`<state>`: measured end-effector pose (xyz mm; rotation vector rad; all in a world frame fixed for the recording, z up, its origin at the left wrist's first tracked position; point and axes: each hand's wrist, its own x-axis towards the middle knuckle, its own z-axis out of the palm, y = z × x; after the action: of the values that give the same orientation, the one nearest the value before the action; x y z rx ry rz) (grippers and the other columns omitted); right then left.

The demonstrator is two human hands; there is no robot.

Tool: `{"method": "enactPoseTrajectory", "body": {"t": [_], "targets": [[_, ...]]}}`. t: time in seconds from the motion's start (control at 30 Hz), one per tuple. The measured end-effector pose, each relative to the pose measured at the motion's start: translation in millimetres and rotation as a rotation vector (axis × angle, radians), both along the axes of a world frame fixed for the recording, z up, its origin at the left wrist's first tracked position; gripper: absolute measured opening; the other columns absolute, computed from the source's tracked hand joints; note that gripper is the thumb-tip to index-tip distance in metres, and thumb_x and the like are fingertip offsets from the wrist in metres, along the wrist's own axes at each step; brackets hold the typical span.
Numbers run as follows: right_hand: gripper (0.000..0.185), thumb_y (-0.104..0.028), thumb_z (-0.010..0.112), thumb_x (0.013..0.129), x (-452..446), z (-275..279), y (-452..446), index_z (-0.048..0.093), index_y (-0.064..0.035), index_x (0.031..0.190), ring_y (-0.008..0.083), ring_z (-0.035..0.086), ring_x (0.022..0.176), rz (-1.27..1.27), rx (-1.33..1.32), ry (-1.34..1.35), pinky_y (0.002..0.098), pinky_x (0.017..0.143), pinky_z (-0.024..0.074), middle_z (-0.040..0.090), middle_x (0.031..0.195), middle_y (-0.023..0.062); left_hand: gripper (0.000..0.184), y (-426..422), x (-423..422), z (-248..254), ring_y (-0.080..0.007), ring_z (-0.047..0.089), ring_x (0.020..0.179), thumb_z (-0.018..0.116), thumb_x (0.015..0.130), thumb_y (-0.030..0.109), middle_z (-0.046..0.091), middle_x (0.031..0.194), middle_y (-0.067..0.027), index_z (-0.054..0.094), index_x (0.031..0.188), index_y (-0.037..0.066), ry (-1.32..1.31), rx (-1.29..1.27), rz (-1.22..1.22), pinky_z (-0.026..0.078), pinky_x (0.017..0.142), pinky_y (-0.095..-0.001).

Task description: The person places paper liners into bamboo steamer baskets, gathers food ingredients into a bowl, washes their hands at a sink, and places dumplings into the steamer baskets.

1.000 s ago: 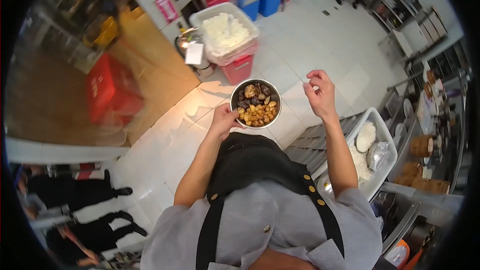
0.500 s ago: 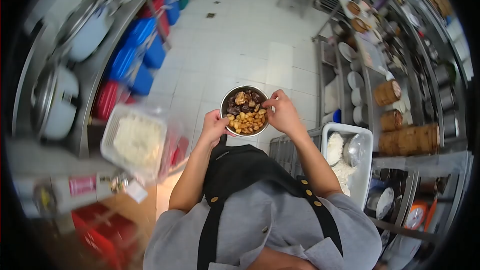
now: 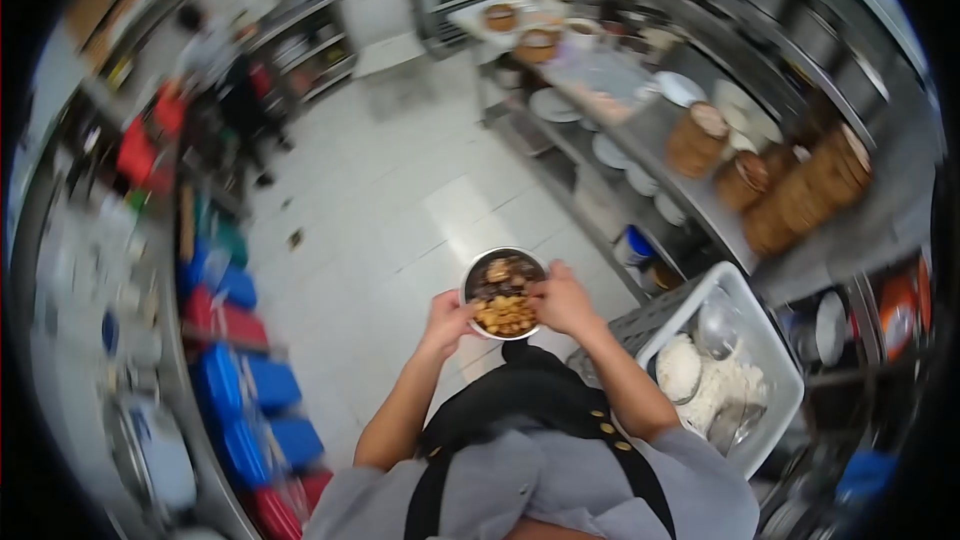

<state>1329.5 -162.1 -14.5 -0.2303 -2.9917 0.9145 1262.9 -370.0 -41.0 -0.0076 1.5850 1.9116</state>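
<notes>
Both hands are at a round metal bowl (image 3: 478, 267) in front of my apron. My left hand (image 3: 447, 323) grips its left rim, fingers closed. My right hand (image 3: 563, 300) is at the right rim, with its fingertips curled over the edge into the bowl, close to the food. Inside, yellow-brown nut-like pieces (image 3: 506, 315) fill the near half. Dark brown chunks (image 3: 493, 287) lie in the far half, with a paler piece (image 3: 498, 270) among them. Blur hides the exact kind of food.
Right of me, a white tub (image 3: 790, 390) holds white flaky food and metal bowls. Steel shelving (image 3: 640, 135) with bamboo steamers (image 3: 697, 140) runs along the right. Blue bins (image 3: 275, 380) sit under the left counter. A person (image 3: 225, 70) stands at the far left; a white chair (image 3: 390, 50) is ahead.
My view has swung to the right, bringing the shelving closer to the middle and another person into sight. The bowl remains in my hands; my right fingers reach slightly further over its rim.
</notes>
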Motion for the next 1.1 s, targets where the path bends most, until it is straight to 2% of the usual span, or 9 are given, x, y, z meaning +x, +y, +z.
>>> {"method": "enactPoseTrajectory", "body": {"t": [0.1, 0.27, 0.43, 0.57, 0.8, 0.83, 0.93, 1.07, 1.1], "targets": [[0.029, -0.003, 0.059, 0.076, -43, -10, 39, 0.068, -0.0121, 0.102, 0.03, 0.057, 0.086, -0.088, -0.143, 0.167, 0.0369, 0.075, 0.0486, 0.05, 0.101, 0.0148, 0.013, 36, -52, 4, -0.0302, 0.066, 0.07, 0.049, 0.081, -0.005, 0.062, 0.081, -0.02, 0.052, 0.093, -0.01, -0.075, 0.022, -0.023, 0.059, 0.054, -0.0421], [0.037, 0.0, 0.059, 0.076, -79, 47, 141, 0.062, -0.0077, 0.111, 0.0299, 0.056, 0.077, -0.437, -0.193, 0.497, 0.0373, 0.07, 0.0463, 0.053, 0.094, 0.0158, 0.007, 130, -147, 13, -0.0333, 0.065, 0.069, 0.047, 0.079, -0.007, 0.06, 0.082, -0.023, 0.048, 0.086, -0.009, -0.11, 0.092, -0.049, 0.059, 0.058, -0.0476], [0.036, 0.001, 0.062, 0.073, -65, 71, 207, 0.061, -0.0037, 0.109, 0.0238, 0.056, 0.067, -0.57, -0.208, 0.434, 0.0298, 0.062, 0.0468, 0.056, 0.09, 0.0134, 0.013, 253, -262, 29, -0.0345, 0.065, 0.072, 0.046, 0.077, -0.008, 0.059, 0.086, -0.0232, 0.047, 0.089, -0.013, -0.135, 0.195, -0.11, 0.059, 0.061, -0.048], [0.038, 0.002, 0.064, 0.07, -55, 45, 232, 0.062, -0.0034, 0.107, 0.0222, 0.057, 0.066, -0.738, -0.205, 0.388, 0.0296, 0.062, 0.0488, 0.058, 0.086, 0.0131, 0.026, 377, -360, 41, -0.0381, 0.065, 0.079, 0.044, 0.074, -0.009, 0.059, 0.092, -0.0254, 0.044, 0.098, -0.02, -0.066, 0.314, -0.267, 0.06, 0.065, -0.0472], [0.032, -0.006, 0.066, 0.07, -84, -7, 261, 0.065, -0.0043, 0.102, 0.0259, 0.064, 0.069, -0.954, -0.134, 0.053, 0.0326, 0.064, 0.051, 0.064, 0.08, 0.0153, 0.022, 595, -505, 59, -0.0358, 0.065, 0.079, 0.046, 0.079, -0.006, 0.058, 0.095, -0.0254, 0.044, 0.097, -0.018, -0.013, 0.326, -0.396, 0.06, 0.064, -0.0456], [0.032, -0.005, 0.067, 0.071, -90, -12, 261, 0.065, -0.0016, 0.102, 0.0206, 0.065, 0.071, -1.042, -0.185, 0.039, 0.0304, 0.065, 0.0513, 0.065, 0.08, 0.0133, 0.018, 623, -522, 55, -0.036, 0.064, 0.077, 0.047, 0.08, -0.006, 0.057, 0.093, -0.0253, 0.043, 0.095, -0.014, -0.068, 0.339, -0.453, 0.06, 0.06, -0.0462], [0.03, 0.001, 0.064, 0.074, -148, -1, 272, 0.065, -0.0013, 0.104, 0.0115, 0.063, 0.074, -1.206, -0.649, 0.157, 0.0247, 0.064, 0.0499, 0.065, 0.083, 0.0039, 0.012, 675, -551, 47, -0.036, 0.064, 0.072, 0.05, 0.081, -0.005, 0.056, 0.089, -0.0239, 0.042, 0.089, -0.008, -0.171, 0.359, -0.519, 0.06, 0.055, -0.0476], [0.023, 0.005, 0.053, 0.078, -286, 75, 352, 0.064, -0.0026, 0.097, 0.0083, 0.057, 0.063, -1.149, -0.49, 0.445, 0.0213, 0.055, 0.0451, 0.062, 0.08, 0.0019, 0.01, 704, -568, 27, -0.0353, 0.064, 0.071, 0.051, 0.08, -0.005, 0.055, 0.088, -0.0206, 0.043, 0.086, -0.006, -0.209, 0.278, -0.549, 0.06, 0.053, -0.0486], [0.021, 0.005, 0.05, 0.078, -323, 96, 377, 0.063, -0.0038, 0.092, 0.0066, 0.053, 0.059, -1.156, -0.612, 0.516, 0.0203, 0.05, 0.0407, 0.06, 0.075, 0.0004, 0.011, 707, -572, 18, -0.0348, 0.064, 0.071, 0.051, 0.08, -0.004, 0.056, 0.088, -0.0205, 0.044, 0.087, -0.006, -0.217, 0.26, -0.548, 0.06, 0.053, -0.0478]]}}
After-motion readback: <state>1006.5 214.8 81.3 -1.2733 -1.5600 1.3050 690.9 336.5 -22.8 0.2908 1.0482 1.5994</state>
